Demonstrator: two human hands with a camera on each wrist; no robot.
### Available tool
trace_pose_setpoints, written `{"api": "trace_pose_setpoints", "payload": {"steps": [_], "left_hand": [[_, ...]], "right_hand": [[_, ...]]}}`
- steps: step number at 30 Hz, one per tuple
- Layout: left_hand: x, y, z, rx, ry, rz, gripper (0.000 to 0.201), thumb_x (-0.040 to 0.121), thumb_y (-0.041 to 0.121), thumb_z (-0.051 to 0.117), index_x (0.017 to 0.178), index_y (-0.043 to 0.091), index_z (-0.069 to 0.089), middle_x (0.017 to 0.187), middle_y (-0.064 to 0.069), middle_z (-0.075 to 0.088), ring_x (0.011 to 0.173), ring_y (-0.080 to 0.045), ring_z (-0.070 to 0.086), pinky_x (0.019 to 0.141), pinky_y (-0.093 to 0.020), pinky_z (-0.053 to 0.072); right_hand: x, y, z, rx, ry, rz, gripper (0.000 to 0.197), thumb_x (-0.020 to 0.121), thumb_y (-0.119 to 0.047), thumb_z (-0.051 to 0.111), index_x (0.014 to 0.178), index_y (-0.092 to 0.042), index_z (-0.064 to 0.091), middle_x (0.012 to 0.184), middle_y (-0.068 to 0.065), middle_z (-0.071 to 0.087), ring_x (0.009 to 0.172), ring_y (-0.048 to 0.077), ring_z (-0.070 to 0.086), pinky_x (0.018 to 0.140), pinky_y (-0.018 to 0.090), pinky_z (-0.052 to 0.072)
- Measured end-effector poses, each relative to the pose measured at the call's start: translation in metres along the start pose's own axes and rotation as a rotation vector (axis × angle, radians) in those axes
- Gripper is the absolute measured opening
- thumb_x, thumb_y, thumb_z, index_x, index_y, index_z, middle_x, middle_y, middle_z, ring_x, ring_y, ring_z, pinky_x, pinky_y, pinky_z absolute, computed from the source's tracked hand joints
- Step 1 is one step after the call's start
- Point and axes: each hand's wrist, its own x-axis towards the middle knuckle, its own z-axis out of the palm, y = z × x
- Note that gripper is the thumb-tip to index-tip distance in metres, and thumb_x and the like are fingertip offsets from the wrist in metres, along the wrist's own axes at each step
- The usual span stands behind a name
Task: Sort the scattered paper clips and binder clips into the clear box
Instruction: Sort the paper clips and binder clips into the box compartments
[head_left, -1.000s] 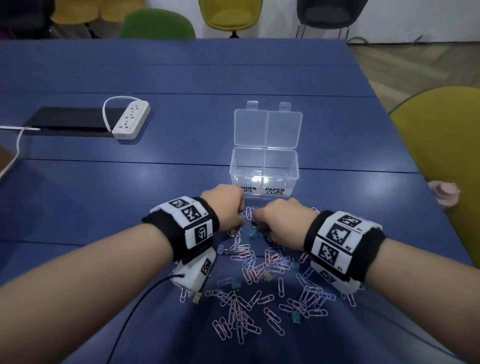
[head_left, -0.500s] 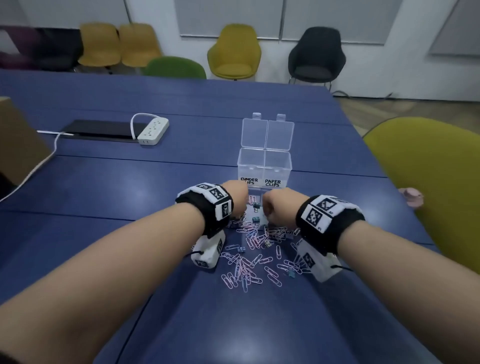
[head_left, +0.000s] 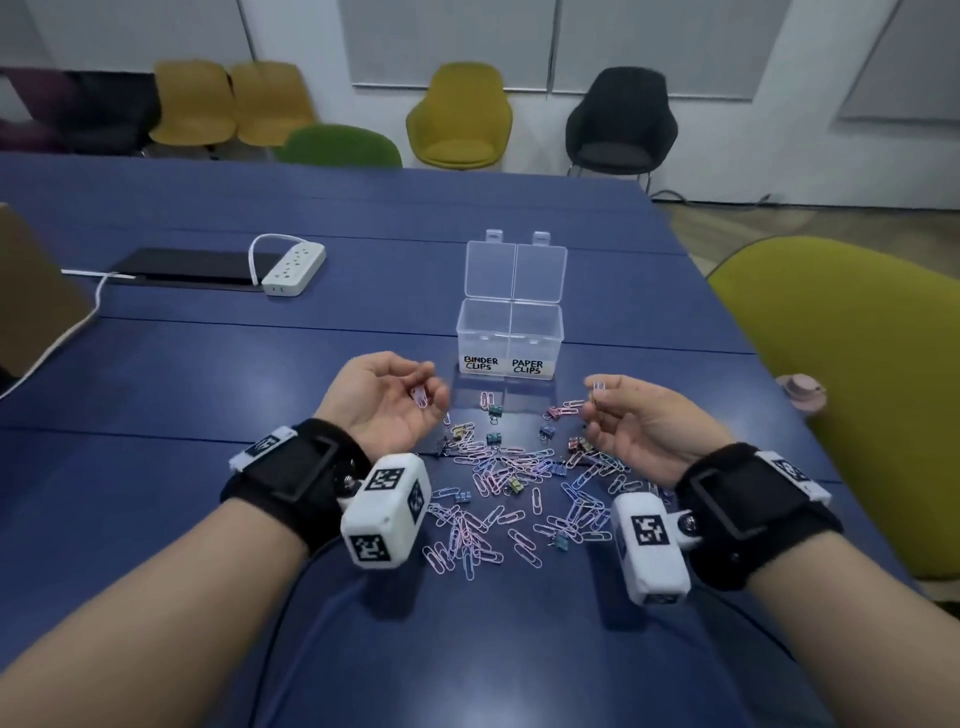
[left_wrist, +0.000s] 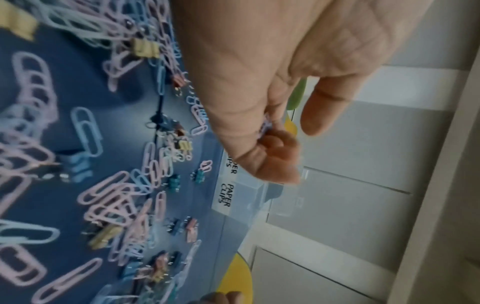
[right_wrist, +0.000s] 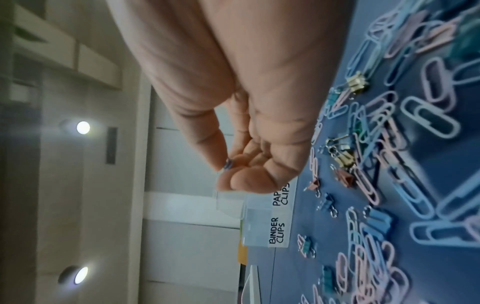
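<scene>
Head view shows the clear box standing open on the blue table, with its two lids tilted back and two labels on the front wall, "BINDER CLIPS" on the left and "PAPER CLIPS" on the right. Both compartments appear empty, though the clear plastic makes this hard to judge. Nearer to the person, the scattered paper clips and a few small binder clips are spread between the two wrists.

The left hand is raised palm up, and a pink paper clip is pinched between its thumb and fingertips. The right hand is also raised palm up, and a pale blue paper clip is held at its fingertips.

From the left wrist view, the left hand's grip is seen from below: the curled fingers are closed on the clip, of which only a small blurred piece is visible. The right wrist view shows thumb and fingertips pressed together on a tiny bluish piece of clip; the rest is hidden by the fingers. In both wrist views the box labels are partly covered by the hand, and the nearest clips are blurred.

A white power strip lies well apart on the left.
</scene>
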Motion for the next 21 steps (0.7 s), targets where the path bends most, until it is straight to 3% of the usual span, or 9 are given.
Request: {"api": "trace_pose_setpoints", "payload": {"steps": [2,5,6,8,11,14,16,19,21], "left_hand": [[-0.003,-0.006,-0.005,0.119,0.011,-0.046,0.007,0.073,0.013,0.048,0.071,0.006,0.048,0.068,-0.006,0.043,0.052,-0.015,0.041,0.043,-0.018,0.042],[-0.004,-0.014,-0.013,0.557,0.063,-0.054,0.026,0.089,0.022,0.050,0.066,0.014,0.046,0.063,0.000,0.041,0.041,-0.009,0.030,0.038,-0.019,0.023],[-0.005,-0.017,-0.014,0.749,0.066,-0.006,0.028,0.092,0.023,0.052,0.065,0.016,0.046,0.063,0.001,0.040,0.042,-0.009,0.028,0.040,-0.019,0.021],[-0.011,-0.020,-0.017,1.208,0.069,0.119,0.028,0.090,0.022,0.060,0.064,0.016,0.051,0.062,0.003,0.044,0.048,-0.010,0.032,0.045,-0.020,0.025],[-0.022,-0.022,-0.020,1.753,0.047,0.241,0.017,0.082,0.025,0.070,0.071,0.019,0.059,0.067,0.006,0.059,0.058,-0.008,0.051,0.057,-0.021,0.042],[-0.030,-0.031,-0.021,1.953,0.032,0.250,0.014,0.078,0.022,0.074,0.082,0.021,0.060,0.073,0.007,0.060,0.060,-0.008,0.054,0.055,-0.018,0.042],[-0.032,-0.037,-0.020,2.062,0.024,0.280,0.018,0.077,0.020,0.073,0.091,0.018,0.062,0.077,0.009,0.058,0.069,-0.012,0.056,0.053,-0.016,0.041],[-0.029,-0.042,-0.018,2.186,-0.017,0.286,0.023,0.077,0.022,0.073,0.095,0.018,0.061,0.088,0.006,0.057,0.083,-0.015,0.054,0.072,-0.023,0.046],[-0.026,-0.043,-0.017,2.209,-0.030,0.264,0.020,0.077,0.021,0.073,0.089,0.020,0.057,0.087,0.006,0.056,0.083,-0.015,0.053,0.073,-0.024,0.045]], "right_hand": [[-0.004,0.005,-0.001,0.068,0.002,0.019,0.016,0.091,0.003,0.042,0.091,-0.006,0.056,0.068,0.006,0.056,0.060,0.013,0.056,0.050,0.021,0.050],[-0.011,0.009,0.001,-0.052,0.015,0.055,0.012,0.091,-0.004,0.047,0.082,-0.009,0.053,0.068,0.003,0.044,0.055,0.012,0.041,0.046,0.022,0.043],[-0.013,0.010,0.002,-0.195,0.037,0.049,0.015,0.091,-0.006,0.048,0.077,-0.011,0.051,0.066,0.002,0.040,0.054,0.012,0.034,0.046,0.022,0.038],[-0.017,0.012,0.003,-0.705,0.105,-0.025,0.020,0.091,-0.010,0.053,0.071,-0.014,0.049,0.064,0.001,0.040,0.052,0.013,0.032,0.049,0.025,0.031],[-0.023,0.015,0.008,-1.490,0.115,-0.147,0.019,0.088,-0.021,0.057,0.072,-0.015,0.050,0.073,0.003,0.054,0.061,0.018,0.047,0.055,0.026,0.038],[-0.030,0.024,0.015,-1.848,0.062,-0.120,0.010,0.085,-0.024,0.060,0.088,-0.015,0.057,0.091,0.003,0.061,0.084,0.021,0.056,0.068,0.025,0.040],[-0.032,0.031,0.017,-1.949,0.042,-0.096,0.026,0.082,-0.030,0.065,0.102,-0.015,0.058,0.104,0.004,0.062,0.092,0.022,0.055,0.073,0.025,0.039],[-0.032,0.037,0.022,-2.006,0.008,-0.092,0.028,0.082,-0.026,0.065,0.106,-0.015,0.054,0.111,0.006,0.062,0.090,0.023,0.053,0.073,0.026,0.040],[-0.030,0.038,0.025,-2.036,-0.025,-0.106,0.021,0.084,-0.020,0.062,0.103,-0.016,0.054,0.113,0.007,0.063,0.092,0.025,0.054,0.073,0.026,0.040]]}}
